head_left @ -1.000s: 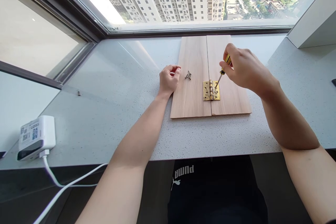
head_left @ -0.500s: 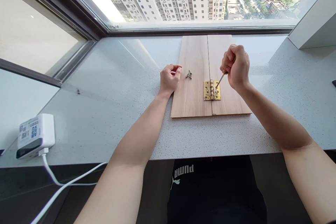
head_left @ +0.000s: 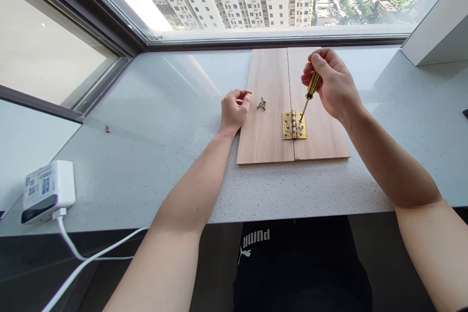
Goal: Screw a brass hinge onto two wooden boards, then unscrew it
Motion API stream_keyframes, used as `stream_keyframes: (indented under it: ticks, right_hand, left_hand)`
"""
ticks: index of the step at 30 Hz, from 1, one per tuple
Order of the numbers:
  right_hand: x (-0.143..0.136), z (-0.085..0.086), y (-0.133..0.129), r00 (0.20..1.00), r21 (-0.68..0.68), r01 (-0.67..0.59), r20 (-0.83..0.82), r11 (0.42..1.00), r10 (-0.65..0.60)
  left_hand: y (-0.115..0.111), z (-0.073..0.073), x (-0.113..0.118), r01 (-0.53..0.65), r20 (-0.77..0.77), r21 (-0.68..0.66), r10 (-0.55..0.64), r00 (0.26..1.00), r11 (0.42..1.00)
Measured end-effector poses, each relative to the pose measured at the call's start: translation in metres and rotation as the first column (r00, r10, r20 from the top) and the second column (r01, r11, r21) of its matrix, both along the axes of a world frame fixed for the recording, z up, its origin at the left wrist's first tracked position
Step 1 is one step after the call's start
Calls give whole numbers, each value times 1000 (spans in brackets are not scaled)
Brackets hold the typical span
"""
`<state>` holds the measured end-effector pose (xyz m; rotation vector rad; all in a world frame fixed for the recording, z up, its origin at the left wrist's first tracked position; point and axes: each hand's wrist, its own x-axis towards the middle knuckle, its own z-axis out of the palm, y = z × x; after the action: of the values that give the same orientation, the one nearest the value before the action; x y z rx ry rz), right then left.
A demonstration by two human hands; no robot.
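My right hand (head_left: 331,80) is closed around the black and yellow handle of a screwdriver (head_left: 312,86), thumb near the handle's top. The slanting shaft runs down to a screw hole area on the right leaf of a brass hinge (head_left: 294,125); I cannot make out the screw head under the tip. The hinge lies open across the seam between the left wooden board (head_left: 266,141) and the right wooden board (head_left: 323,141). At the left board's edge rests my left hand (head_left: 234,108), fingers loosely curled, nothing visible in it. Several loose screws (head_left: 262,104) lie near it on the board.
Both boards lie on a speckled white counter (head_left: 164,156) against the window frame (head_left: 274,43). A white device (head_left: 49,190) with a plugged-in white cable (head_left: 82,270) stands at the left. A white box (head_left: 438,24) is at the back right. A small dark object (head_left: 107,129) lies left.
My right hand has shifted its grip and turned on the screwdriver, so the handle now shows. The screwdriver tip stays at the hinge's right leaf. My left hand keeps its place.
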<state>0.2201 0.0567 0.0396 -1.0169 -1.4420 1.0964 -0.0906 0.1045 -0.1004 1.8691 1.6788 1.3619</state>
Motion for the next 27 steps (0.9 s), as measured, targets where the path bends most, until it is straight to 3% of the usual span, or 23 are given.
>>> stream_keyframes:
  ticks: [4, 7, 10, 12, 16, 19, 21, 23, 27]
  right_hand:
    - [-13, -4, -10, 988, -17, 138, -62, 990, -138]
    - [-12, -2, -15, 984, -48, 145, -97, 988, -149]
    - [0, 2, -10, 991, -60, -70, -121, 996, 62]
    - [8, 4, -4, 969, -58, -233, -98, 971, 227]
    - [14, 12, -3, 955, -11, -290, 55, 957, 291]
    - [16, 20, -11, 903, 142, -161, 420, 977, 88]
    - [19, 21, -16, 774, 291, -45, 615, 956, -151]
    - [25, 19, -16, 672, 363, 36, 681, 931, -291]
    - [34, 18, -13, 622, 311, 70, 729, 948, -285]
  left_hand:
    - [-1, 0, 1, 10, 3, 12, -10, 1000, 1000]
    - [-3, 1, 1, 9, 8, 10, -9, 1000, 1000]
    - [-3, 2, 2, 5, 8, -1, -5, 1000, 1000]
    - [-3, 2, 2, 5, 7, -9, -5, 1000, 1000]
    - [-2, 2, 1, -2, 12, -6, 2, 1000, 1000]
    - [-2, 1, -1, -1, 9, 0, 1, 1000, 1000]
    - [-2, 0, -1, 6, 5, 1, -6, 1000, 1000]
    - [-1, 0, -2, 11, 3, 2, -11, 1000, 1000]
    - [-1, -1, -1, 2, 3, 6, -2, 1000, 1000]
